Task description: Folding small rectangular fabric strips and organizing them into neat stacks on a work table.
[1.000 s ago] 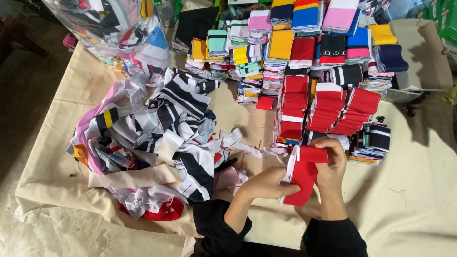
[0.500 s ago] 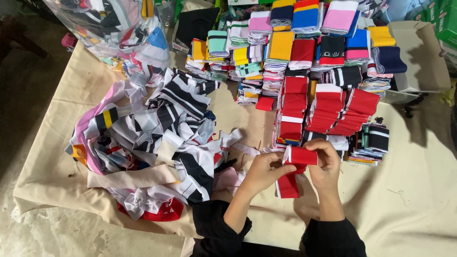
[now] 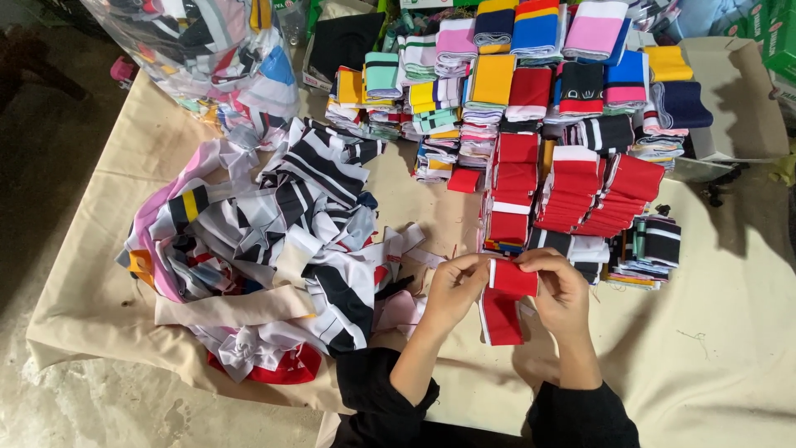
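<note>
Both hands have drawn in toward the body since a moment ago, and the red fabric strip (image 3: 504, 300) that hung longer between them is now doubled over, its upper fold pinched at the top and a shorter tail hanging below. The left hand (image 3: 452, 290) grips the left end of the fold, fingers closed narrowly on the cloth; the right hand (image 3: 562, 292) holds the right end the same way, thumb and fingers pressed on it. The strip sits just above the beige cloth (image 3: 730, 348) covering the counter, near its front edge and a little right of the middle. That the piece has gone from loose to folded suggests it is close to matching the stacks of folded red pieces (image 3: 572, 187) lying just beyond the hands. Farther back, toward the far edge, rows of folded colourful pieces (image 3: 531, 62) are lined up. On the left half lies a tangled heap of unsorted strips (image 3: 274, 241), black, white and pink, with a clear plastic bag (image 3: 207, 50) of more fabric at the far left corner.
</note>
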